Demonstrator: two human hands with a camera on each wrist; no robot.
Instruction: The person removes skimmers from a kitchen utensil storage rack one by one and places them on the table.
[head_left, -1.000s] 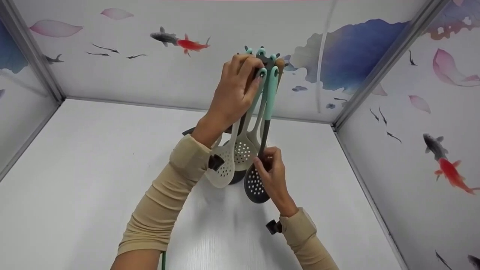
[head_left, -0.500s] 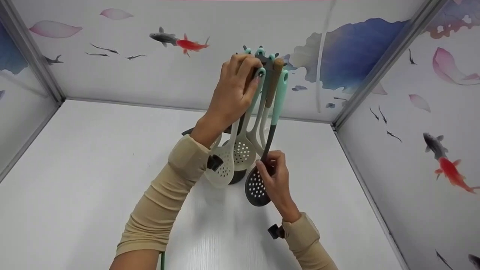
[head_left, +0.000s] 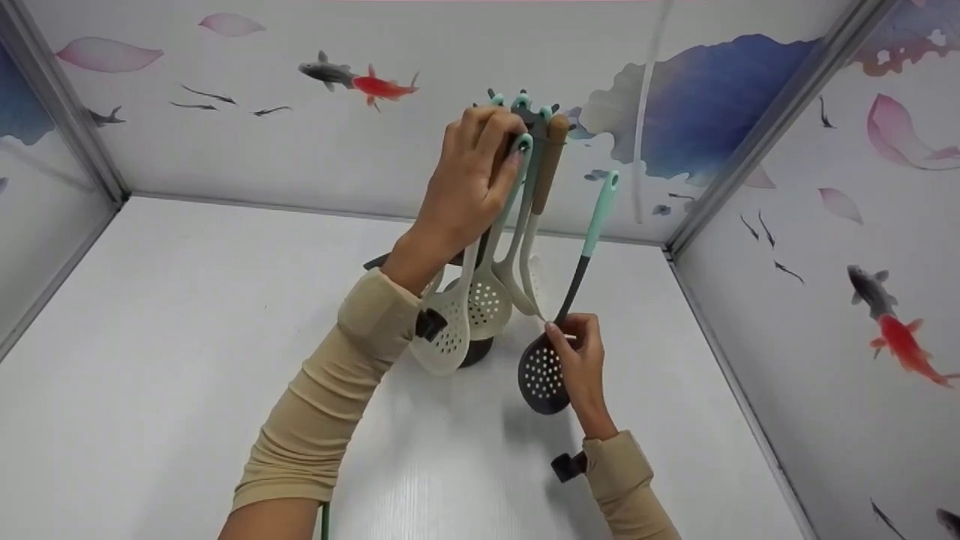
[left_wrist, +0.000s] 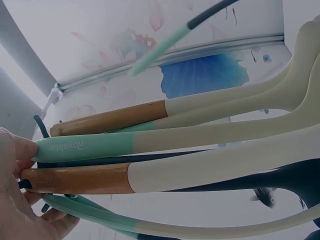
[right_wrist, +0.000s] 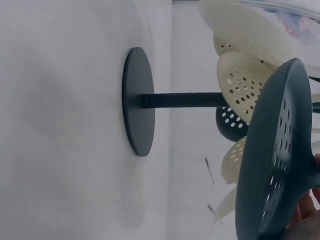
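My right hand (head_left: 586, 360) pinches a dark skimmer (head_left: 576, 285) by its neck, just above the perforated bowl. Its mint handle tilts up to the right, apart from the utensil stand. My left hand (head_left: 472, 169) grips the top of the stand (head_left: 531, 118), thumb against a mint handle end (head_left: 523, 161). In the left wrist view, mint and wooden handles (left_wrist: 80, 180) hang close to those fingers, and the skimmer's handle (left_wrist: 160, 50) shows beyond them. The right wrist view shows the skimmer's bowl (right_wrist: 255, 150) up close, with the stand's round base (right_wrist: 137, 125) and pole behind.
Several utensils hang from the stand, among them a cream slotted spoon (head_left: 442, 337) and a wooden-handled one (head_left: 551, 165). The white tabletop (head_left: 225, 337) meets patterned panels at the back and right (head_left: 825, 337), with metal strips at the corners.
The skimmer has come away from the stand in my right hand, moving right and slightly down, its handle tilting further right. The wooden-handled utensil behind it is now uncovered. My left hand stays in place.
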